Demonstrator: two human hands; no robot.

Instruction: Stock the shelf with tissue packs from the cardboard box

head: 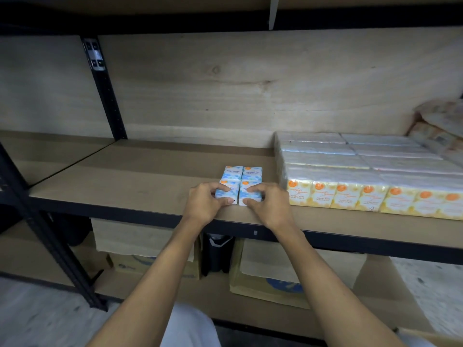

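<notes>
Head-on, both hands pinch the front pair of a blue pack block (239, 186) near the shelf (125, 176) front edge: left hand (204, 204) closed on the left front pack, right hand (269, 202) closed on the right one, long axes running front to back. Just right, apart by a narrow gap, sit the yellow packs (363, 171), the likely limit for sliding that way; left side is bare, and the boxes (275, 274) are below.

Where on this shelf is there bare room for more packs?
Bare board runs from the blue packs left to the black upright, and behind them to the back panel. The right is crowded with yellow packs; only a narrow gap separates them from the blue.
</notes>
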